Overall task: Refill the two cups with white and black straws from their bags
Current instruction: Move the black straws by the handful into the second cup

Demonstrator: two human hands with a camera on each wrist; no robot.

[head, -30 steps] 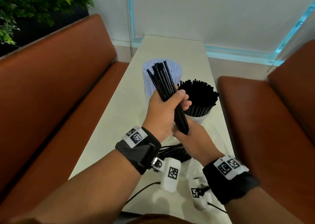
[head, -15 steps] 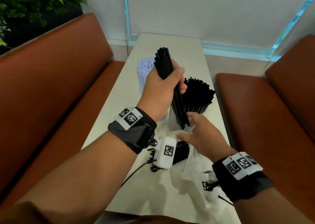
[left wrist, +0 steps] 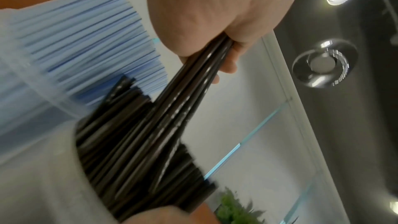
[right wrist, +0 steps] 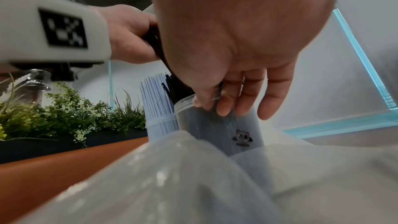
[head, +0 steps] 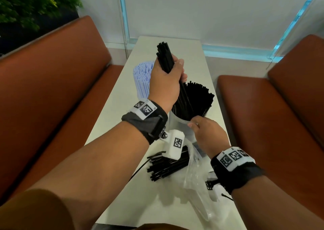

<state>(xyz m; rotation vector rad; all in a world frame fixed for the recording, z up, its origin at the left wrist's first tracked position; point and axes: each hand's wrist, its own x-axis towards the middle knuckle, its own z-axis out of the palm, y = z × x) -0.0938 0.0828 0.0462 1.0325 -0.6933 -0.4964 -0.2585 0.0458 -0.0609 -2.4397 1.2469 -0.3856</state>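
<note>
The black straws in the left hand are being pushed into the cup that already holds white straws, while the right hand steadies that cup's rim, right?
Not quite. In the head view, the left hand lowers its black straws into the cup already holding black ones; the white straws stand beside it. The right hand does steady that cup's rim.

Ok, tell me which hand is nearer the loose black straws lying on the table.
Right. The right hand is beside the loose black straws, at the cup's rim; the left hand is higher, gripping a bundle.
</note>
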